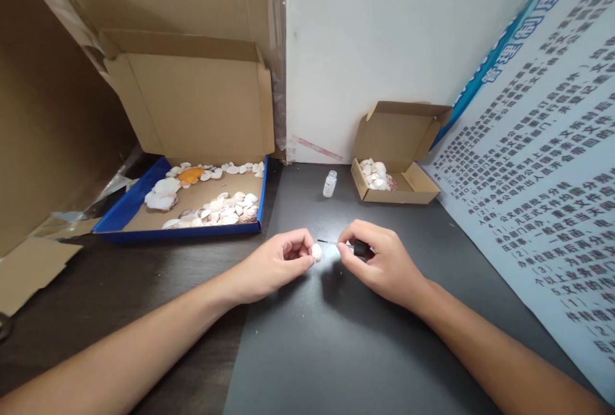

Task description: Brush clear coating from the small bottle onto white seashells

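Note:
Between the thumb and fingers of my left hand (pixel 281 261) is a small white seashell (pixel 316 252), held just above the dark mat. My right hand (pixel 379 258) pinches a thin brush with a black cap (pixel 360 248). The brush's dark tip points left, close to the shell; whether they touch I cannot tell. Beyond both hands stands a small clear bottle (pixel 330 184), uncapped and upright, with whitish contents or a pale label.
A blue-edged box (pixel 182 232) at the left holds many shells and an orange one (pixel 191 175). A smaller cardboard box (pixel 398 196) with white shells stands at the back right. A printed poster (pixel 538 146) leans along the right side.

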Demonstrator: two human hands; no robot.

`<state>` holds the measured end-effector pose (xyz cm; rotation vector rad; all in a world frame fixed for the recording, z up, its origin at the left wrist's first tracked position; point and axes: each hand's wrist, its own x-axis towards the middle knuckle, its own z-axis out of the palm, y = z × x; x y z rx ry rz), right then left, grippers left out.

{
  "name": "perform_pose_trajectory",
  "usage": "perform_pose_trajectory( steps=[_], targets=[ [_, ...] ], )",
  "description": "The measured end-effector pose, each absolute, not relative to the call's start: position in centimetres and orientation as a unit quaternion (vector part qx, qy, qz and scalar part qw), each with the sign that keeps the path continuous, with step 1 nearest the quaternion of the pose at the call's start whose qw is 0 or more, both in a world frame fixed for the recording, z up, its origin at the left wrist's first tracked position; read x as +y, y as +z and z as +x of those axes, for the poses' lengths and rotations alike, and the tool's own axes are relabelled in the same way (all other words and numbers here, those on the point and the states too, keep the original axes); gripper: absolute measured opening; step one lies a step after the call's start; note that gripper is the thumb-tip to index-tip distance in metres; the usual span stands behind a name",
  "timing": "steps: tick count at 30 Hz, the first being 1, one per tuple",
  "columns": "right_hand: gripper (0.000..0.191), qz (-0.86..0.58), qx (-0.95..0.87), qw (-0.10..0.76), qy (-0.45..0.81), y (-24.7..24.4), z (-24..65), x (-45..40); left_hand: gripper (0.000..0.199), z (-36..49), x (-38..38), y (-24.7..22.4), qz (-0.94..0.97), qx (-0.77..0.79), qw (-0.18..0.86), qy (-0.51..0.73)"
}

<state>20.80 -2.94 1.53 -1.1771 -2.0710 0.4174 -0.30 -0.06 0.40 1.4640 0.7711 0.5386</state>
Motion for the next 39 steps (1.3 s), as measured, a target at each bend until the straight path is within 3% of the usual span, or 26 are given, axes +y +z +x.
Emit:
perform_pose_trajectory(
  steps=[23, 39],
  targets=[
    [0.01, -0.421, -0.821, 0.352, 0.16, 1.71, 20.77, -3.13, 0.023, -0.2, -0.06, 0.55, 0.655, 0.35, 0.628, 0.233],
    [0.011, -0.402, -0.842, 0.317, 0.171, 1.88, 20.59, -3.47, 0.015, -0.18, -0.39, 0.39, 0.685, 0.37, 0.586, 0.224]
  ],
)
